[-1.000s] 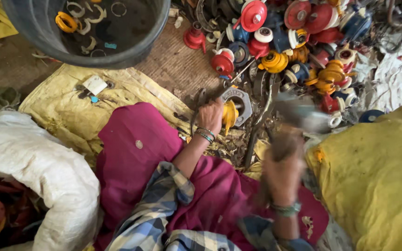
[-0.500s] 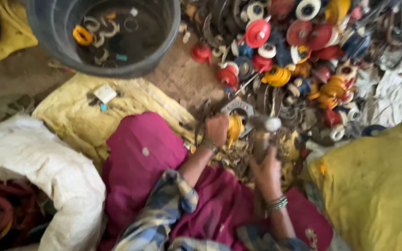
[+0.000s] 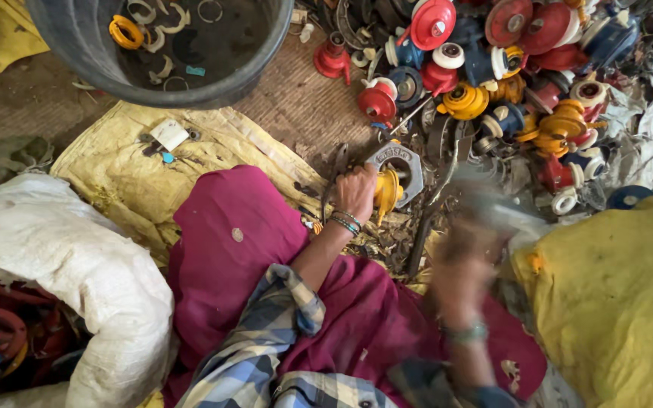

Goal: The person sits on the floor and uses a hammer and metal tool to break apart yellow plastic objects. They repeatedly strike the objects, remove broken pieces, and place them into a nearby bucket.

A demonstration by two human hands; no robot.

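My left hand [image 3: 356, 193] is closed tight around a yellow spool-shaped part [image 3: 388, 192], pressing it down against a grey hexagonal metal ring [image 3: 404, 168] that lies on the floor in the middle of the scene, just near of the big heap. My right hand [image 3: 464, 261] is raised to the right of it and badly blurred; it seems to be clenched on a hammer-like tool [image 3: 493, 211], though I cannot make the tool out clearly. My lap is covered in magenta cloth [image 3: 228, 249], and my checked sleeve [image 3: 266, 340] shows near the bottom edge. Far and to the right sits a pile of red, yellow and blue plastic spools [image 3: 508, 68] mixed with metal scraps. At the far left stands a dark round tub [image 3: 85, 53] with a few rings and a yellow piece inside. A yellow sack [image 3: 115, 174] is spread on the floor under the tub, a white sack [image 3: 54, 257] bulges at the near left, and another yellow sack [image 3: 614, 302] fills the near right
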